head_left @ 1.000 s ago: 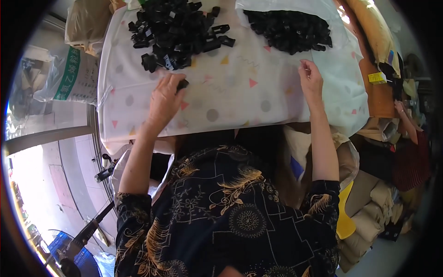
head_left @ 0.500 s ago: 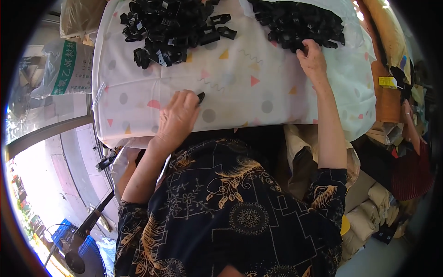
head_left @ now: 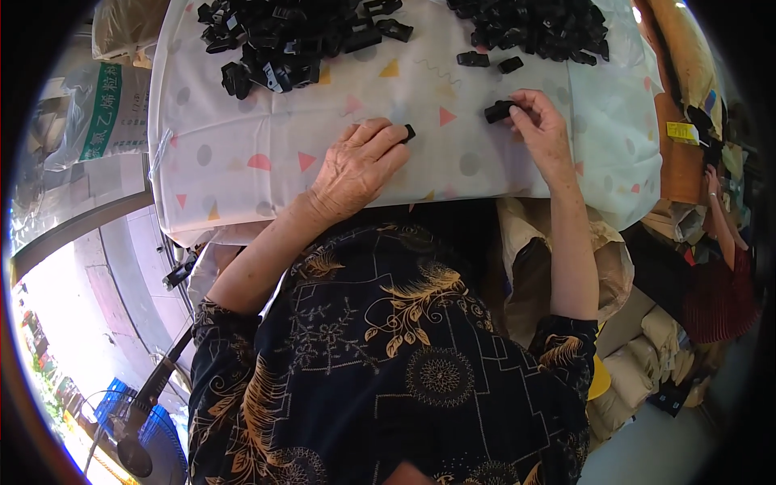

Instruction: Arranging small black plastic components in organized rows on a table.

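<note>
Clear bag w/ green band [head_left: 103, 113]: L, beside worktop's L edge.
Worktop [head_left: 234, 141]: patterned cloth cover; near edge runs just below both hands, R corner rounded.
L pile, blk parts [head_left: 283, 36]: far L, cut off at top of view; cloth shows betw. it and L hand, also betw. the 2 piles.
Loose blk parts, qty 2 [head_left: 473, 59] [head_left: 510, 65]: just nearside of R pile [head_left: 537, 28], apart from it.
Open sack [head_left: 610, 263]: below near edge, R.
L hand [head_left: 362, 163]: back up, fingers bent, pointing R; narrow, holding small blk part [head_left: 410, 132], mostly hidden; forearm slants up to R.
R hand [head_left: 541, 133]: thumb + fingers pinching longer blk part [head_left: 499, 111], its free end pointing L, over cloth betw. loose parts and near edge; forearm nearly upright.
</note>
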A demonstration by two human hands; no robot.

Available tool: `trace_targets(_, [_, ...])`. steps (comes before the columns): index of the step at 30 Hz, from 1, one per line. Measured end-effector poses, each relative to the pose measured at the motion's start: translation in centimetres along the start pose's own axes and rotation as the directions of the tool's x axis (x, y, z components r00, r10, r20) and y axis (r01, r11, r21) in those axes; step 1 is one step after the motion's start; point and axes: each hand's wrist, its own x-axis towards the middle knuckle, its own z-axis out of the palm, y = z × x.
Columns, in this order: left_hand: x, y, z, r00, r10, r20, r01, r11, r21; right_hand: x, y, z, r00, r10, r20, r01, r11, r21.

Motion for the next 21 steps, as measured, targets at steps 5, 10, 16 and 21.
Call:
trace_targets(5, [-0.6, 0.7, -0.8, 0.955, -0.292, -0.061, 0.283, 0.952, -0.117, -1.3, -1.8, 0.7, 0.995, -0.089, 0.047, 0.100, 0.938, -0.331])
trace_targets(10, [-1.4, -0.1, -1.0, 0.907, -0.421, -0.013, 0.420, 0.906, -0.056, -1.4, -1.2, 0.3, 0.835, -0.451, 0.314, 0.549, 0.720, -0.425])
trace_targets(16, [-0.6, -1.1, -0.3, 0.943, -0.332, 0.036, 0.334, 0.937, -0.106, -2.7, -2.8, 3.8, 0.890, -0.414, 0.191, 0.453, 0.853, -0.258])
trace_targets(21, [0.1, -1.1, 0.0, 0.955, -0.294, 0.041, 0.297, 0.945, -0.137, -3.0, -4.4, 7.7, 0.726, -0.636, 0.261, 0.687, 0.689, -0.230])
